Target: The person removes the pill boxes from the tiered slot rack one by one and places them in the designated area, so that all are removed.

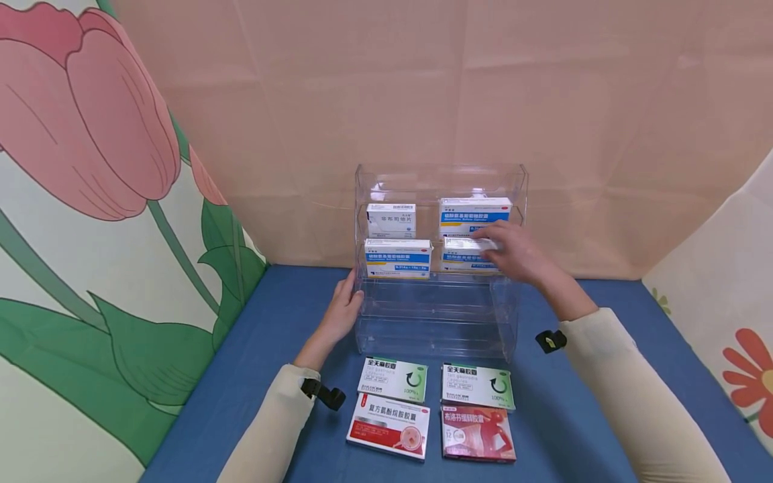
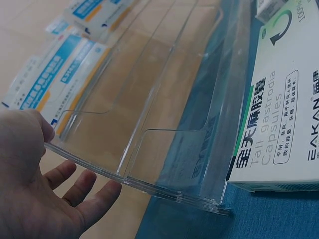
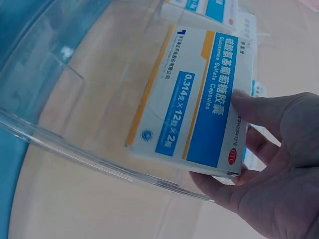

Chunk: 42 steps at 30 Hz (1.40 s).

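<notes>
A clear plastic tiered display rack (image 1: 431, 339) stands upright on the table. My right hand (image 1: 516, 251) grips a white and blue medicine box (image 3: 199, 99) at the rack's second tier from the top row of boxes, on the right. In the right wrist view the thumb lies on its front and fingers reach behind it. My left hand (image 1: 340, 312) holds the rack's left side wall; the left wrist view shows its thumb over the edge and fingers outside. A matching blue and white box (image 1: 398, 260) sits left on that tier. Above stand a white box (image 1: 391, 221) and another blue one (image 1: 474, 213).
Two green and white capsule boxes (image 1: 392, 380) (image 1: 477, 387) lie flat before the rack. Nearer me are a red and white box (image 1: 389, 427) and a pink box (image 1: 478, 435). A pinkish cloth backdrop (image 1: 410, 87) rises behind the blue table (image 1: 302, 288).
</notes>
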{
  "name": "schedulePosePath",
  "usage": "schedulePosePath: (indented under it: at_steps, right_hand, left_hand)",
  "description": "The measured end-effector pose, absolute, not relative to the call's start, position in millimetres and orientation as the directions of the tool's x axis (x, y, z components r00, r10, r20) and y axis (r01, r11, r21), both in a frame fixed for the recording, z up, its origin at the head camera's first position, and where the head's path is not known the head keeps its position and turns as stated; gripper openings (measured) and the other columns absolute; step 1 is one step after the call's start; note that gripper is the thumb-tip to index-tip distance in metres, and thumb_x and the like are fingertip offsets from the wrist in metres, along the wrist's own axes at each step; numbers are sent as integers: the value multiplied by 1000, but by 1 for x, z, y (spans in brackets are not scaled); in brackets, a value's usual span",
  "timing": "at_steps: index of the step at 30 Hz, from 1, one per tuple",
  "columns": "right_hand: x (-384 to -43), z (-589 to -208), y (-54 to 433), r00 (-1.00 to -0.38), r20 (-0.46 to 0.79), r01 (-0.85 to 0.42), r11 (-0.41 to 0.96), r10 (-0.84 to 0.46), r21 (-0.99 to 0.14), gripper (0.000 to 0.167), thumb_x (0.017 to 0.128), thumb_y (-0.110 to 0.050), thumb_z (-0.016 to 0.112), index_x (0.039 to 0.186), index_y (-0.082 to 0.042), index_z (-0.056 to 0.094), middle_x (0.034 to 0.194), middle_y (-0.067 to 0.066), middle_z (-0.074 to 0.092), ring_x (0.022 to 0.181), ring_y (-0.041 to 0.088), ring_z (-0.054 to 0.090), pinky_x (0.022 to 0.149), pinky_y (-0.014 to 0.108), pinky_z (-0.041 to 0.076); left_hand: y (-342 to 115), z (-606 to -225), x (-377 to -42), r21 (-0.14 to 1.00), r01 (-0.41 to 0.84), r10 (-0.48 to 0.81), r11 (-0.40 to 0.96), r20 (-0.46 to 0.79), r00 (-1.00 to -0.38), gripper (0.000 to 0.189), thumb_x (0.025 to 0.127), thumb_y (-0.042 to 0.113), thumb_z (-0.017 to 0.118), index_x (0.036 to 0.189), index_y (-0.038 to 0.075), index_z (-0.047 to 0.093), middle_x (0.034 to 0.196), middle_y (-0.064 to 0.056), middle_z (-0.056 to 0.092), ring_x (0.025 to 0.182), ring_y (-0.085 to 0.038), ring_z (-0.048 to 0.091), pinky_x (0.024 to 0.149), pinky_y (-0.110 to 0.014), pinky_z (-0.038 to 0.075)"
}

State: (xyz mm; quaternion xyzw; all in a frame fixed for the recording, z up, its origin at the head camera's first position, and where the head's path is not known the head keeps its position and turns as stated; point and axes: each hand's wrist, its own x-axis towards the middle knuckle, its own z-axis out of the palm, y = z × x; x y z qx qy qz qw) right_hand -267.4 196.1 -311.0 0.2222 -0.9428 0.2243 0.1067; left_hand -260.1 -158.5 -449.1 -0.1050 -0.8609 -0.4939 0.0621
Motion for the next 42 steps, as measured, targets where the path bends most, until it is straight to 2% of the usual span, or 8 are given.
schedulePosePath:
  at_steps: [11,16,22,26,33,37,42]
  right_hand:
    - [-264,-300,202,-881,297,-463,805,-369,-372,39,91,-2,71,130,-2,66,127,24,59,111,39,53,94,55,47]
    - [-263,-294,206,-881,296,-464,794,-369,-393,40,93,-5,70,133,-3,64,134,25,58,115,40,53,99,58,44]
    - [-259,-289,211,-877,322,-470,774,-357,-424,44,94,-7,69,137,-5,62,139,24,56,121,41,52,100,60,43]
    - [-254,-285,213,-880,348,-460,760,-323,-459,45,94,-9,70,138,-6,62,138,24,57,117,42,53,94,58,48]
    - [-246,-282,223,-887,361,-451,705,-287,-547,43,95,-13,70,135,-3,62,138,23,56,114,42,57,89,59,52]
    - [-242,-280,232,-888,342,-457,685,-308,-568,38,95,-19,71,130,-4,66,132,22,59,108,40,58,85,51,53]
    - [-237,-282,245,-892,300,-452,658,-338,-602,37,93,-19,73,127,-5,69,126,20,62,99,35,61,76,29,52]
  left_hand:
    - [-157,-448,-259,837,242,123,490,208,-970,63,103,15,43,161,6,21,147,-28,36,127,-42,43,108,-59,34]
    - [-157,-448,-259,833,240,123,498,206,-971,63,103,15,43,162,6,21,146,-27,36,122,-41,46,105,-58,37]
    - [-158,-449,-259,831,229,123,508,193,-973,63,104,16,42,162,6,19,147,-26,36,121,-40,46,104,-58,37]
    - [-157,-448,-258,836,224,120,500,190,-974,64,104,16,43,162,6,18,148,-26,35,124,-41,44,106,-58,36]
    - [-157,-448,-257,843,215,109,493,185,-977,63,104,16,43,162,8,19,148,-25,35,126,-41,43,107,-59,35]
    - [-157,-447,-257,840,217,116,498,183,-976,63,104,17,42,162,8,18,148,-26,34,125,-41,43,106,-59,35]
    - [-157,-445,-256,837,218,120,502,182,-976,63,104,17,42,163,9,18,149,-26,34,127,-42,42,107,-59,34]
